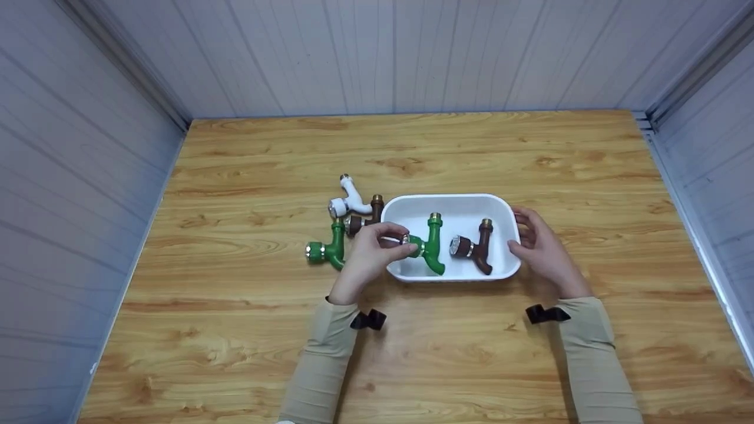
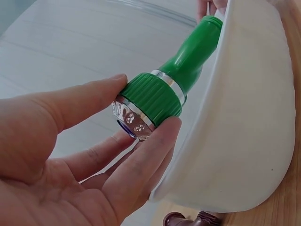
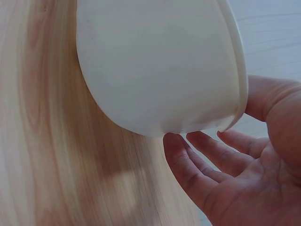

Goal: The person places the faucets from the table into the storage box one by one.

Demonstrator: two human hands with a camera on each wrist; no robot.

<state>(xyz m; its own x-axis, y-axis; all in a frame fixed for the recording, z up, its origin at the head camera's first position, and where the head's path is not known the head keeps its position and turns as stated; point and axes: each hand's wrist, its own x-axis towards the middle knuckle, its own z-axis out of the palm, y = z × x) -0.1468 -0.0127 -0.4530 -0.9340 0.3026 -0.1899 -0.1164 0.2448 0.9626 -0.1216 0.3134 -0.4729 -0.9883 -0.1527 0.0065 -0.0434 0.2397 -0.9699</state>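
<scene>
My left hand [image 1: 374,253] pinches the knob of a green faucet [image 1: 434,240] between thumb and fingers, at the left rim of a white plastic tub [image 1: 503,232]. The faucet's body lies over the tub's inside. The left wrist view shows the fingers around the ribbed green knob [image 2: 149,96] with its silvery cap; the tub wall hides the faucet's far end. A brown faucet [image 1: 483,247] lies inside the tub, to the right. My right hand [image 1: 545,253] grips the tub's right end, thumb at the rim and fingertips against the outer wall [image 3: 160,70].
Left of the tub, on the wooden table [image 1: 235,330], lie a white faucet [image 1: 351,197], another brown faucet [image 1: 377,206] partly behind the left hand, and another green faucet [image 1: 337,241]. Pale panelled walls [image 1: 365,59] stand at the back and both sides.
</scene>
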